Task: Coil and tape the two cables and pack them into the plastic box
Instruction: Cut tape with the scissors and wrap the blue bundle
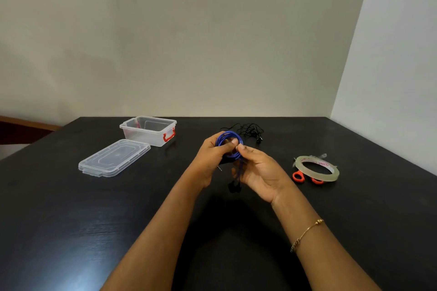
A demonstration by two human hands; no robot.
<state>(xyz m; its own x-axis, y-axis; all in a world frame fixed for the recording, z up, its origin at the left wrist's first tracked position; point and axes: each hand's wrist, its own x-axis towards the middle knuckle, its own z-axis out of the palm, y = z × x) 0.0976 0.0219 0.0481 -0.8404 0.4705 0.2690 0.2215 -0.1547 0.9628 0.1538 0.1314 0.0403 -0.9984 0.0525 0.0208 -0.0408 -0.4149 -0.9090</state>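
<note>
Left hand (212,156) grips blue cable (228,140) coil; right hand (257,170) pinches it.

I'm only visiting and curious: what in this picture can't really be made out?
- Scissors: head view, blades hidden under the tape roll.
- Blue cable: part of the coil covered by the left hand and right hand.
- Black cable: too thin and dark against the table.
- Tape print: too small to read.

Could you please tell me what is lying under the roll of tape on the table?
Under the roll of tape lies a pair of scissors: the orange handles stick out at its near edge, and a bit of blade tip shows at the left. The rest of the blades is covered.
</note>
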